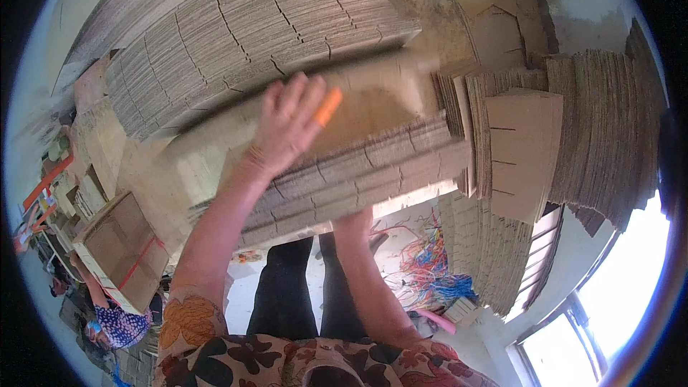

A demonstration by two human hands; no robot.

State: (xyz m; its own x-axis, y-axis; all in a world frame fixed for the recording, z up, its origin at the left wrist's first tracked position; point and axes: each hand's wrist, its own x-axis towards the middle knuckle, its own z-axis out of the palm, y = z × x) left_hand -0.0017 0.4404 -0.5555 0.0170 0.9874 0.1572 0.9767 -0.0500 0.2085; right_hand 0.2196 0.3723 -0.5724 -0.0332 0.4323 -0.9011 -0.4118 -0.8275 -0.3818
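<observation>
My left hand is over a brown cardboard sheet, back upward and fingers stretched out, slightly blurred. An orange cover sits on one of its digits. It holds nothing that I can see; whether it touches the sheet is unclear. Just nearer to me lies a stack of slotted cardboard strips, their cut edges facing up. My right hand is at the near lower edge of this stack, with its fingers hidden behind the cardboard. Beyond the left hand stands a long, thick row of slotted cardboard.
More cardboard stacks stand at the right, with a slotted piece in front. An open box is at the left, near another person. Tangled coloured cords lie on the floor below, beside a window.
</observation>
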